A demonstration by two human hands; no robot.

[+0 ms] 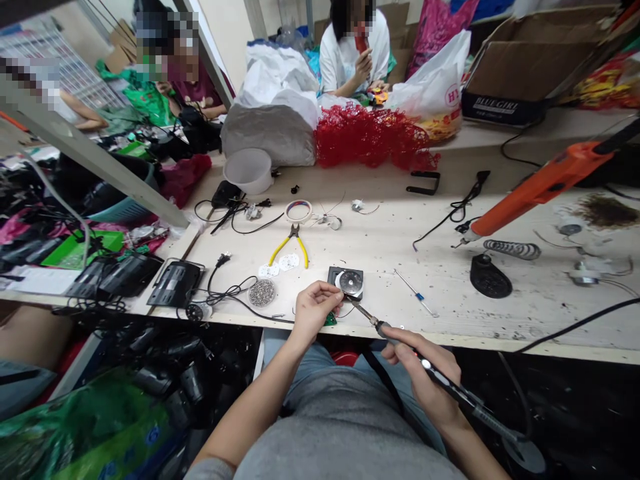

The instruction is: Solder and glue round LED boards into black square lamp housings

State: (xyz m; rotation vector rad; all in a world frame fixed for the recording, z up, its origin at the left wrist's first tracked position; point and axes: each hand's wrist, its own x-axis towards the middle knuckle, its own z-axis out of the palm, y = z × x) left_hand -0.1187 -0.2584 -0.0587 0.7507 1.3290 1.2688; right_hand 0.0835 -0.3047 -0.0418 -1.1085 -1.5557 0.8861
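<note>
My right hand (433, 380) grips a soldering iron (400, 340) by its dark handle, its metal tip pointing up and left toward the fingertips of my left hand (315, 308). The left thumb and forefinger are pinched together at the near left edge of a square black part (332, 274) with a round, shiny disc (350, 283) on it. What they pinch is too small to make out. Just under the left fingers shows a small green circuit board (331, 319), partly covered by the hand. A thin wire curves beside it.
Nearby lie yellow-handled cutters (290, 247), a dish of small metal pieces (261, 293), a tape roll (299, 211) and a thin blue-banded tool (416, 293). An orange electric screwdriver (540, 190) hangs at right over an iron stand's coil (513, 249). Red netting (373, 137) and co-workers are beyond.
</note>
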